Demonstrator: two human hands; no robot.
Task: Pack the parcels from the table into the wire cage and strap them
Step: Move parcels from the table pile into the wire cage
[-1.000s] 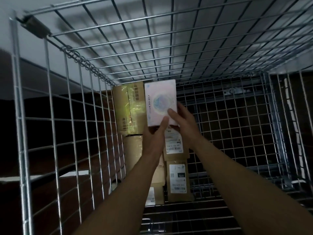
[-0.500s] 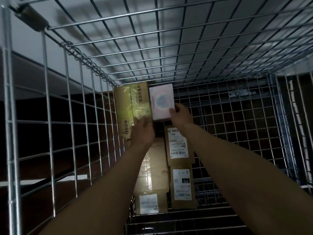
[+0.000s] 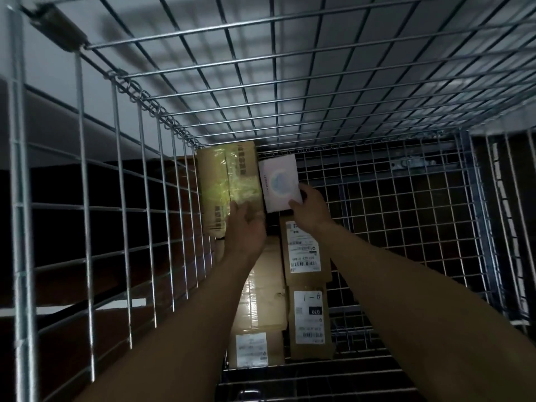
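Inside the wire cage [image 3: 319, 91], looking down: mesh on all sides, parcels packed along the left, likely to make a tight row for strapping. Tall taped parcel [image 3: 229, 181] stands in the far left corner. Taped carton [image 3: 264, 291] and two labelled parcels [image 3: 304, 250] lie flat nearer. White box [image 3: 278, 184] stands upright just beside the tall parcel, apparently filling the gap. Right hand [image 3: 311, 211] pinches its lower corner. Left hand [image 3: 246, 227] is relaxed and holds nothing, fingers at the tall parcel's foot, probably steadying it. Mesh floor over dark ground; grey wall [image 3: 203, 30] behind.

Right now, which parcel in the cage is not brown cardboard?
The white box with the round pastel print, pinched by the right hand; the other parcels are brown cardboard.
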